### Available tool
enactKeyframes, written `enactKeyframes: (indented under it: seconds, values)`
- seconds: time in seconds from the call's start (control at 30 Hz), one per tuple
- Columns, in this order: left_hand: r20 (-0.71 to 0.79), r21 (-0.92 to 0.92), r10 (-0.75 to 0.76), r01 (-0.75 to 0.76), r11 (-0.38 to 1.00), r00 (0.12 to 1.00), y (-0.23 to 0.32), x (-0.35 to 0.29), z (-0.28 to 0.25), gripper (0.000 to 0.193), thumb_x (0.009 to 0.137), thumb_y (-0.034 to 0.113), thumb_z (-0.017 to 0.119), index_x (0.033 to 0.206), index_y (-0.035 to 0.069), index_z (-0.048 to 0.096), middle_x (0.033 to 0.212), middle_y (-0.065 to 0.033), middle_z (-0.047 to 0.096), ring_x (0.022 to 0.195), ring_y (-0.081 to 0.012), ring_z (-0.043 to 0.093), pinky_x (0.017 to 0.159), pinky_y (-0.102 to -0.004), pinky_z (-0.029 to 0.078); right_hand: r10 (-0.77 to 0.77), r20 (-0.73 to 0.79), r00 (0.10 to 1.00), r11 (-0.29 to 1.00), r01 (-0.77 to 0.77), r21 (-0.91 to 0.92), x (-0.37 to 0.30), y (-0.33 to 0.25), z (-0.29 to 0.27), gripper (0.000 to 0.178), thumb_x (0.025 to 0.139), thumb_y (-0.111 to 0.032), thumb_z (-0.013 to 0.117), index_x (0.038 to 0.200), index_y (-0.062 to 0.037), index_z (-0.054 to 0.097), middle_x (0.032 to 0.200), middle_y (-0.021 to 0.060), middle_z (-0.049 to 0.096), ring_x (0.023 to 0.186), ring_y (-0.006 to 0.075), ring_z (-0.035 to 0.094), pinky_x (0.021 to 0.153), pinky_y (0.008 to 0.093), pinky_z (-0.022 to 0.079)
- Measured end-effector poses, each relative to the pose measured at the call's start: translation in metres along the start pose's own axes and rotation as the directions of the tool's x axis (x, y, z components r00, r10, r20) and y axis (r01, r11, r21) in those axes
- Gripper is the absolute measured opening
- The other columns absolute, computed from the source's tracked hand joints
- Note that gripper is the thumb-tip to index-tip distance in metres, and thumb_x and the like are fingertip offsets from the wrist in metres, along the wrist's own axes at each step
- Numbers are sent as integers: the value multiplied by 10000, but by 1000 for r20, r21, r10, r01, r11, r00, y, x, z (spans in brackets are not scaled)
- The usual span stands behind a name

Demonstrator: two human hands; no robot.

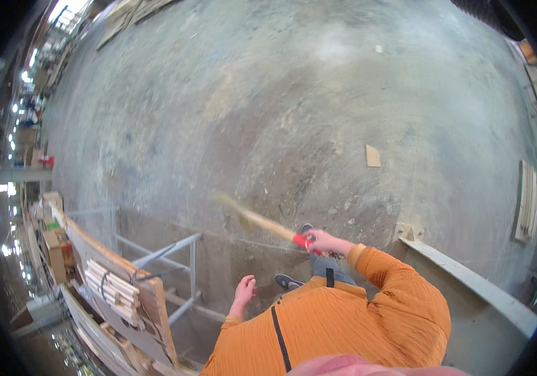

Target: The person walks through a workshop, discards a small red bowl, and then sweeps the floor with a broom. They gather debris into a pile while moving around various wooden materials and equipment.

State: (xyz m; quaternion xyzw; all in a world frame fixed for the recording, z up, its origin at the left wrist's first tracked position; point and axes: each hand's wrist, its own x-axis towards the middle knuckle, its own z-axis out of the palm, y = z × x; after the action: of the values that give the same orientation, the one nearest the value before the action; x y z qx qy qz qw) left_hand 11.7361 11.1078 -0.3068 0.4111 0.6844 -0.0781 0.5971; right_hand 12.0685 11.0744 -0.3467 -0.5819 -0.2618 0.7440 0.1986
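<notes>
My right hand [320,242] is closed round the red grip of a brush [268,225]. Its long wooden body points out to the left over the floor, and the pale yellowish far end is smeared by motion. At my left side hangs my left hand [245,289], its fingers curled in and nothing seen in them. It is near my dark shoe [288,282] and apart from the brush. Orange sleeves cover both arms.
Left of me stands a wooden-topped bench [149,282] with a bundle of pale wood strips [112,285] and a grey metal frame [193,263]. A metal beam [469,282] runs along my right. Ahead, a piece of board [373,156] lies on the dusty floor [268,113]; stacked planks [526,200] lie far right.
</notes>
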Motion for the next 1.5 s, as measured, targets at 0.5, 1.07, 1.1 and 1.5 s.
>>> enactKeyframes:
  seconds: [0.5,1.07,1.1,1.5]
  values:
    - [480,764,93,-468,445,872,70,39,-50,321,836,296,464,1030,59,560,968,-107,593,841,-210,577,738,-321,454,154,-946,285,980,-169,108,-65,58,-117,366,728,-102,498,1082,-91,406,866,214,589,808,376,578,704,437,456]
    - [745,642,300,-763,-77,596,318,24,194,306,803,229,472,1060,66,504,839,-56,568,610,-160,552,459,-301,458,872,-474,-123,443,-216,870,-190,243,439,173,793,-181,473,949,-108,467,829,161,603,781,331,601,682,443,466]
    - [774,614,275,-782,-105,570,306,9,219,309,807,233,474,1073,77,501,867,-49,565,633,-156,552,474,-298,458,912,-390,-130,377,-113,919,-185,250,468,196,762,-150,502,948,-96,475,848,165,603,774,340,598,692,456,459]
    - [710,8,-601,-858,-513,366,-43,-132,428,357,826,315,507,1117,109,513,929,-85,605,733,-161,587,584,-291,465,978,204,-42,-18,958,285,-177,384,603,340,666,-58,525,1001,-36,471,698,113,550,544,221,566,490,351,455]
